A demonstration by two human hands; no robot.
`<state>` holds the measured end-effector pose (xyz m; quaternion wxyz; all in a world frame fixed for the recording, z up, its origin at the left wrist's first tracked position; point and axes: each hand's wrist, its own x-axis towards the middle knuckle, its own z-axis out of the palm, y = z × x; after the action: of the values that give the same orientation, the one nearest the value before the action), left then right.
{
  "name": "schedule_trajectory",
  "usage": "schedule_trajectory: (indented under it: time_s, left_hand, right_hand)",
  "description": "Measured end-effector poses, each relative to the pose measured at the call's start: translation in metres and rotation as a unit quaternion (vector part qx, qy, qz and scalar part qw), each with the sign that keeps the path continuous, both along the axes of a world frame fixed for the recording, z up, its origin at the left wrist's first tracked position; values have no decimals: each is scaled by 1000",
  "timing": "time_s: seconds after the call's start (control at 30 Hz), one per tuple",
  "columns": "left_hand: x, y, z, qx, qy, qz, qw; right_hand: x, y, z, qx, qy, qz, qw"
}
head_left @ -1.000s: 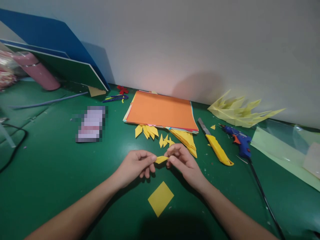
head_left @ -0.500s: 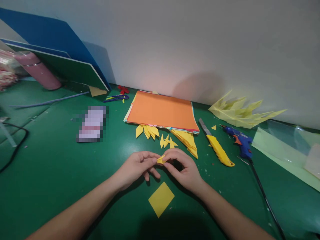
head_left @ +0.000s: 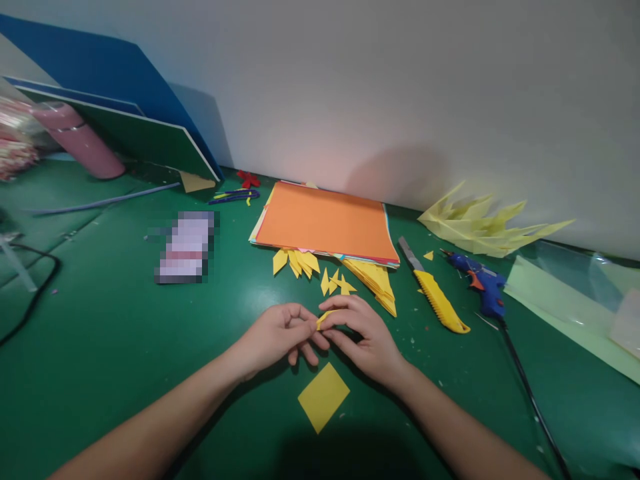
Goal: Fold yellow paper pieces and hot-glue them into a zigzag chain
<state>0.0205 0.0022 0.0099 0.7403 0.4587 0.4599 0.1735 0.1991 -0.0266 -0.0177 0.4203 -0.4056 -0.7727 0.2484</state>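
A small folded piece of yellow paper is pinched between the fingertips of both hands, above the green table. My left hand grips its left end with thumb and forefinger, the other fingers hanging loose below. My right hand holds its right side, fingers curled over the top and partly hiding it. Below the hands lies a flat yellow paper square. Just beyond them are several small folded yellow pieces and a fanned stack of yellow paper triangles.
Behind lies a paper stack topped with an orange sheet. To the right are a yellow utility knife, blade out, and a blue glue gun with its cord. A blurred-out phone-like object and a pink bottle are on the left.
The fingers have shifted slightly on the folded yellow paper, which now looks more tilted, its right end higher. Both hands still hold it. Other things have stayed in place.
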Motion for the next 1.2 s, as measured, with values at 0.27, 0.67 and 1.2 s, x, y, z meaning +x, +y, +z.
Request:
schedule_trajectory:
  time_s: [0.27, 0.67, 1.2]
  left_hand:
    - [4, -1, -2, -2, 10, -1, 1000]
    - [5, -5, -10, 20, -13, 25, 999]
    - [8, -12, -16, 73, -16, 56, 996]
  right_hand:
    - [-1, -1, -2, 49, -39, -27, 998]
    - [-6, -5, -2, 4, -37, -101, 994]
    - [-10, -3, -4, -118, 100, -54, 986]
